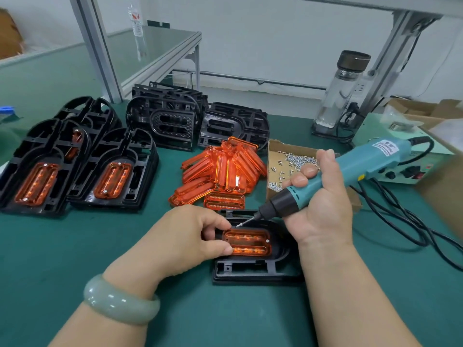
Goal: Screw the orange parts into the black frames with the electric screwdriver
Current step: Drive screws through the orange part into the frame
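Nearest the camera, a pale green bangle [121,303] is worn on the left wrist. Beyond it, the left hand [185,236] is pinched, thumb and forefinger closed, on the left end of an orange part [246,242] seated in a black frame [253,267] near the front edge of the green-matted table [50,259]. One screw is seen at the part's right end. The electric screwdriver [333,176] is gripped in the closed right hand [323,209], its bit tilted down-left with a screw at the tip, just above the frame's far edge. Along the left side, finished frames with orange inserts [77,169] are stacked; bare black frames [198,123] are leant at the table's middle rear. A pile of loose orange parts [220,174] is heaped at the centre, and a cardboard tray of screws [288,164] is set just to its right.
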Demonstrator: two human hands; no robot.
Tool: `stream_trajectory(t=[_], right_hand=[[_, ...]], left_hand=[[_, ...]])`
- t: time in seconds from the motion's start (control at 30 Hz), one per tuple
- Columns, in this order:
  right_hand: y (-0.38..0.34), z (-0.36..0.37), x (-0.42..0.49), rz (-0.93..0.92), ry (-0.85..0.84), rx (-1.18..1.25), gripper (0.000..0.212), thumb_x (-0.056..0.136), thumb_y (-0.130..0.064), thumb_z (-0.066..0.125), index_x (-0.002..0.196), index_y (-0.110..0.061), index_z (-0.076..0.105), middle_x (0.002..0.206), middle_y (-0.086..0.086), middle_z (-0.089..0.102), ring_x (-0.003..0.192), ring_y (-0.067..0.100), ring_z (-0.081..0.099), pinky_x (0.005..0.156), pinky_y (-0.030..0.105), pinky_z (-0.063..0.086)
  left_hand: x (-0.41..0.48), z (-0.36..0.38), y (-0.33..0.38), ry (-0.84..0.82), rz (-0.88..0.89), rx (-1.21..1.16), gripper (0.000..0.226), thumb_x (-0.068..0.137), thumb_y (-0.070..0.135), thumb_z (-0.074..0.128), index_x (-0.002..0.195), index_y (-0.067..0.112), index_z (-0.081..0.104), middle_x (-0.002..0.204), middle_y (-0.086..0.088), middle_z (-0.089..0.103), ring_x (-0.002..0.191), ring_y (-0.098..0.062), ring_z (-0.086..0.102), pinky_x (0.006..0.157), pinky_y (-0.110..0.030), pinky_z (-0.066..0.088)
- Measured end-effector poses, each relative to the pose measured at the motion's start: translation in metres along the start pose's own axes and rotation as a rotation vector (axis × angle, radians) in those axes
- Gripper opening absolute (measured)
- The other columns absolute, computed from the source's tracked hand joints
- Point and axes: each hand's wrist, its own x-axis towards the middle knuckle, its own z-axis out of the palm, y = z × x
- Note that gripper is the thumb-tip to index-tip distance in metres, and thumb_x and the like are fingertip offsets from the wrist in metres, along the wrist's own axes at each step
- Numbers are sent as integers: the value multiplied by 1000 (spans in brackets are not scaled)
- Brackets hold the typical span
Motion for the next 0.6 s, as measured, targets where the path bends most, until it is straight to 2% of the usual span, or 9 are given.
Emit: stream_trajectory(t=[0.1, 0.23, 0.5, 0.6], right_hand=[[4, 0, 0, 12, -56, -34, 15, 94, -27, 61, 82, -24, 51, 57, -8, 49, 43, 6, 45, 51, 20, 42], [9, 1, 0, -22, -148, -124, 13, 94, -24, 60, 86, -23, 50, 58, -6, 48, 44, 8, 45, 52, 24, 41], [12, 5, -1, -83, -253, -212, 5, 84, -25, 64, 80, -26, 61, 58, -5, 48, 44, 9, 45, 50, 23, 40], [13, 5, -1, -74, -278, -238, 3, 83, -25, 63, 83, -24, 60, 58, -6, 49, 45, 9, 45, 51, 22, 41]], left_hand=[[-2, 4, 0, 19, 16, 23, 28, 63, 51, 80, 84, 55, 62, 76, 27, 55, 66, 9, 51, 64, -21, 44], [-3, 3, -1, 30, 30, 42, 32, 59, 55, 80, 81, 61, 57, 78, 20, 55, 69, 12, 49, 66, -21, 43], [-2, 4, -2, 38, 22, 53, 30, 60, 55, 79, 80, 61, 57, 76, 20, 56, 69, 8, 51, 65, -21, 44], [-2, 5, -3, 40, 19, 54, 32, 61, 55, 78, 88, 55, 62, 76, 19, 56, 67, 4, 51, 67, -23, 45]])
